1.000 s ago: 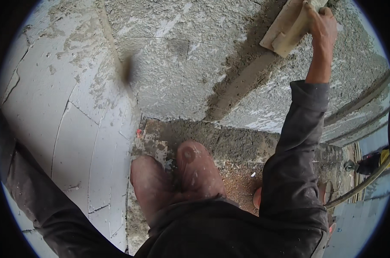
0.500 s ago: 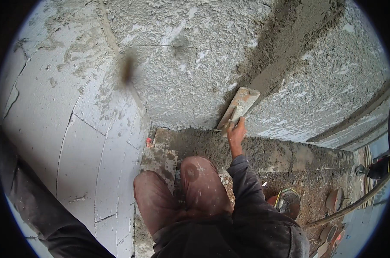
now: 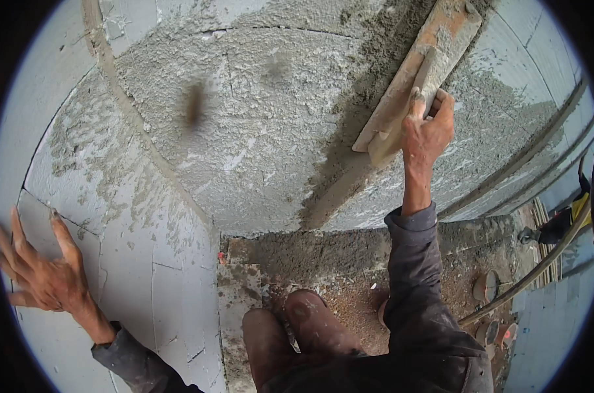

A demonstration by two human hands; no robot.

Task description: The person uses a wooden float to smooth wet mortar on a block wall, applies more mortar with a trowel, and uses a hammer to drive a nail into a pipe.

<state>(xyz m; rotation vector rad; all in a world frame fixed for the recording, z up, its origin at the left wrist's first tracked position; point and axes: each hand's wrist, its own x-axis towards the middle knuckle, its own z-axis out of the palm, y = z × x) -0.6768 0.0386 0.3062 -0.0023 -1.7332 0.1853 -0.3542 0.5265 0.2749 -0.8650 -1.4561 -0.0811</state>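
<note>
While your left hand (image 3: 48, 278) has its fingers spread against the pale grey block wall (image 3: 123, 281), apparently for balance, your right hand (image 3: 429, 128) curls its fingers round the handle of the long rectangular mortar-smeared trowel (image 3: 405, 85), seemingly keeping it flat along the dark mortar strip (image 3: 336, 193), above the rough plastered wall's (image 3: 258, 131) bottom edge. Your reddish-brown-trousered knees (image 3: 307, 318) hide some floor (image 3: 356, 304); round buckets (image 3: 485, 286) and a curved pole (image 3: 539, 273) obstruct the right.

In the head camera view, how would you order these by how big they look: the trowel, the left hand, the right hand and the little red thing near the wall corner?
Largest to smallest:
1. Trowel
2. Left hand, its fingers spread
3. Right hand, gripping the trowel
4. Little red thing
</note>
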